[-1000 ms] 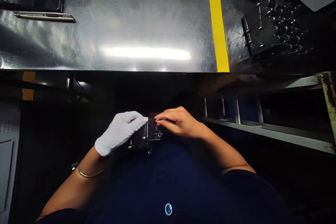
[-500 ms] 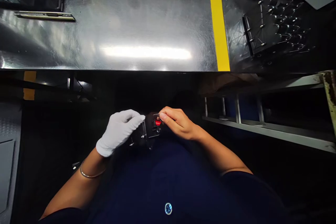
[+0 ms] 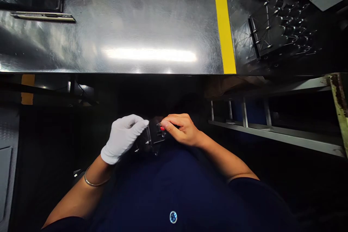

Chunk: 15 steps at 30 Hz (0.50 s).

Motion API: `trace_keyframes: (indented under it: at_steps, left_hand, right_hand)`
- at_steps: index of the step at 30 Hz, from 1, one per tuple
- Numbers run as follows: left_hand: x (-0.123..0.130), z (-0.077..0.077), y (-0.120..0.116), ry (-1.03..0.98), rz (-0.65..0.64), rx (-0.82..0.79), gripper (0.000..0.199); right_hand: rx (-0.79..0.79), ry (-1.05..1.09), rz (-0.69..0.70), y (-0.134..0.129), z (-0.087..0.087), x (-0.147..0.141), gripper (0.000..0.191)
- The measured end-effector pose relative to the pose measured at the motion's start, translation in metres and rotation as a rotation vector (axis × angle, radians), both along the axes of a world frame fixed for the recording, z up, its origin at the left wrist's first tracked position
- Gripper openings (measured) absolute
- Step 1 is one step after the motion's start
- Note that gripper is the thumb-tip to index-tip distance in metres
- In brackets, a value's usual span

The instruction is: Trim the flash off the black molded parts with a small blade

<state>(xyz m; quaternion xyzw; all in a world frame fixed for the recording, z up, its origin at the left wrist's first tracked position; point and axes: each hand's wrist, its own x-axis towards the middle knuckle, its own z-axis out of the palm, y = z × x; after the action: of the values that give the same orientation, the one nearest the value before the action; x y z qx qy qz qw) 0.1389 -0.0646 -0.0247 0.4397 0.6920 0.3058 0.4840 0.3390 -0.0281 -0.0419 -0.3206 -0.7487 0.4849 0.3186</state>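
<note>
Black plastic housing with a red insert is located between both hands, held in front of the person's navy shirt and below the front edge of a stainless steel tabletop. The white-gloved left hand grasps the left end of the housing, with its fingers closed against the side. A thin bangle encircles the left wrist. The bare right hand curves over the opposite end, its fingertips touching the housing at the red insert (the view does not establish whether they are clenched on the insert or on a thin metal piece just beside it). On the tabletop, a slim utility knife lies near the far left, and a yellow stripe runs front to back, right of centre. Right of the stripe, black moulded frames with many small metal-tipped projections lie on a dark surface. Below the tabletop on the right stands a grey metal rack, with a green-painted, rust-marked upright at its outer end. A round badge is on the shirt front.
</note>
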Motion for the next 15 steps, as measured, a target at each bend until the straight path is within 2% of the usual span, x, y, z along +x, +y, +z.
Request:
trace_keyframes:
  at_steps: [5, 9, 12, 15]
  left_hand:
    - [0.0027, 0.0003, 0.0006, 0.016, 0.033, 0.003, 0.032]
    - [0.0041, 0.0013, -0.0001, -0.004, 0.017, -0.01, 0.032]
    - [0.0027, 0.0003, 0.0004, 0.012, 0.044, 0.009, 0.032]
    - [0.0003, -0.0018, 0.0011, 0.042, 0.072, 0.03, 0.031]
  right_hand:
    - [0.043, 0.01, 0.085, 0.0041, 0.0004, 0.0041, 0.029]
    - [-0.098, 0.093, 0.218, 0.0092, 0.0045, 0.0085, 0.032]
    - [-0.113, 0.11, 0.128, 0.0096, 0.0066, 0.0083, 0.031]
    - [0.049, 0.05, 0.04, 0.0073, 0.0061, 0.0051, 0.028]
